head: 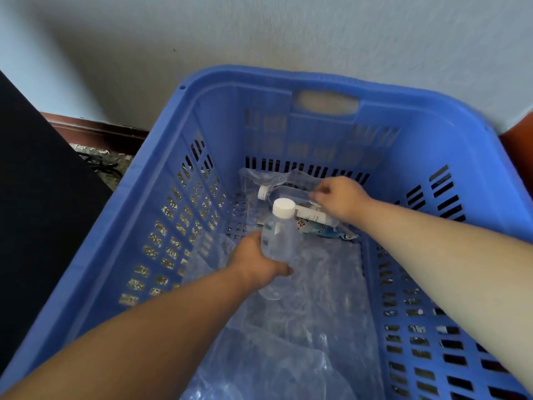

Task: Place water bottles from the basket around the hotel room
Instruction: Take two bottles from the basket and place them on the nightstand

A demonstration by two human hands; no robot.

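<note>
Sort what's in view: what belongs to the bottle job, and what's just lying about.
Job:
- basket
- bottle gripped upright by left hand
- second bottle lying at the far end, right hand on it

Lying about:
- plastic wrap on the basket floor
- printed packet
- cable on the floor outside
</note>
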